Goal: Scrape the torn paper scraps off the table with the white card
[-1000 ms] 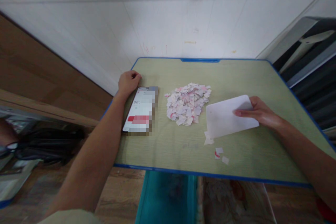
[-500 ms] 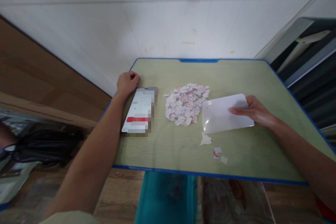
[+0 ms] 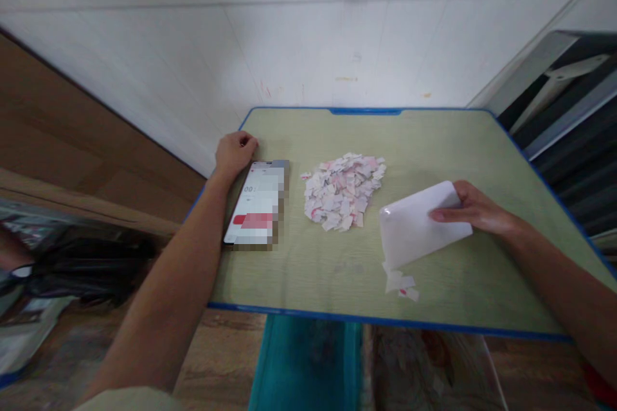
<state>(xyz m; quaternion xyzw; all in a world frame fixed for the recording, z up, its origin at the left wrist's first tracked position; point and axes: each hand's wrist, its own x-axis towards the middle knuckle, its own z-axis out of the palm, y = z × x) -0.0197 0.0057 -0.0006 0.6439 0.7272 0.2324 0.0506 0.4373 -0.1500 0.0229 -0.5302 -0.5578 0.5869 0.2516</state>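
My right hand (image 3: pixel 475 207) grips the right end of a glossy white plastic sheet (image 3: pixel 421 221), thumb on top. The sheet is tilted, and its lower left corner meets several loose paper scraps (image 3: pixel 402 286) near the table's front. Left of the sheet, apart from it, lies a heap of torn white and pinkish paper scraps (image 3: pixel 342 192). My left hand (image 3: pixel 235 153) rests curled at the table's left edge, with nothing visible in its fingers. Just below that hand lies a phone (image 3: pixel 255 202) with a lit, partly blurred screen.
The pale green table (image 3: pixel 434 141) has a blue rim and stands against a white wall (image 3: pixel 308 45). Below its front edge are a teal bin (image 3: pixel 306 366) and a clear bag (image 3: pixel 434 366) with things inside. Brown cardboard (image 3: pixel 72 115) leans at the left.
My right hand has drawn the plastic sheet toward me and slightly right, tilting it. The loose scraps have shifted forward and bunched together. My left hand, the heap and the phone have stayed put.
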